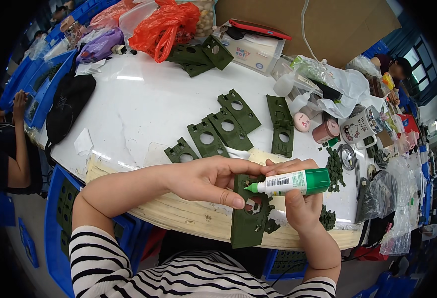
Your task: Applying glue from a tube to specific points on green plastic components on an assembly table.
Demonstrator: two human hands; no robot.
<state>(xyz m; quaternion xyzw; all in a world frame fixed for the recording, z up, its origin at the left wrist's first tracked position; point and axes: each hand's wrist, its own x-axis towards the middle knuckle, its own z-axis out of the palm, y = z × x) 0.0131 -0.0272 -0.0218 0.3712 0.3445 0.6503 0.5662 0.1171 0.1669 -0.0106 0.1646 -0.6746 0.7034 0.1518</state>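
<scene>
My left hand (203, 180) is closed on the upper edge of a flat dark green plastic panel (245, 231) with a round hole, thumb across its front. In my right hand (302, 206) lies a white-and-green glue bottle (288, 183), held sideways. Its light green tip points left, just over the panel near my left thumb; whether it touches I cannot tell. Small dark green pieces (271, 225) sit at the panel's right edge. Beyond my hands, several similar panels (227, 127) lie in a slanting row, and another long panel (280, 126) lies to their right.
Piles of tiny green parts (334, 171) lie on the right, near a cartoon mug (360, 129) and a pink tin (326, 131). More panels (198, 57) rest at the back by a red plastic bag (165, 27). A black cap (69, 107) lies left; a blue crate (54, 238) stands below the table.
</scene>
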